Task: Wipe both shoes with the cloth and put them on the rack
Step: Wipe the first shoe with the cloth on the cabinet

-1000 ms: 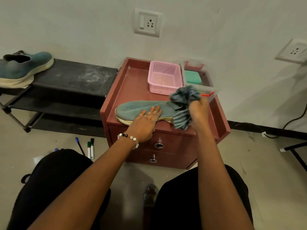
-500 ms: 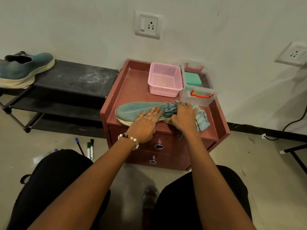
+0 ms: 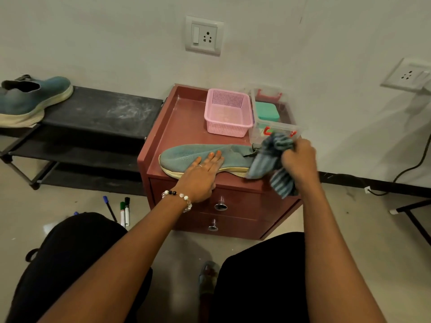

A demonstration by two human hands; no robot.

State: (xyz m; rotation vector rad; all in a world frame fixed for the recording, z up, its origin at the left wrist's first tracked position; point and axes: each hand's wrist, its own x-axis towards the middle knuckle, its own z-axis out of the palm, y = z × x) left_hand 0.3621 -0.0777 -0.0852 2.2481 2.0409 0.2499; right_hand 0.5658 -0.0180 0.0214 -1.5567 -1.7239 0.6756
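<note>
A teal knit shoe [image 3: 186, 155] lies on its side on the red-brown drawer cabinet [image 3: 177, 120], toe to the left. My left hand [image 3: 203, 176] presses flat on its middle with straight fingers. My right hand [image 3: 299, 159] grips a bunched blue striped cloth [image 3: 268, 159] lifted at the shoe's heel end, and the cloth's tails hang over the cabinet's front edge. A second blue shoe [image 3: 30, 99] sits on the top shelf of the black rack [image 3: 100, 110] at the left.
A pink basket [image 3: 227, 113] and a clear box [image 3: 272, 127] with a green item stand at the back of the cabinet top. Markers [image 3: 123, 210] lie on the floor by my left knee. A black cable [image 3: 417, 164] runs along the wall at right.
My right hand with the cloth went down onto the shoe's heel half a second ago and has now lifted off to the right. My left hand stayed on the shoe.
</note>
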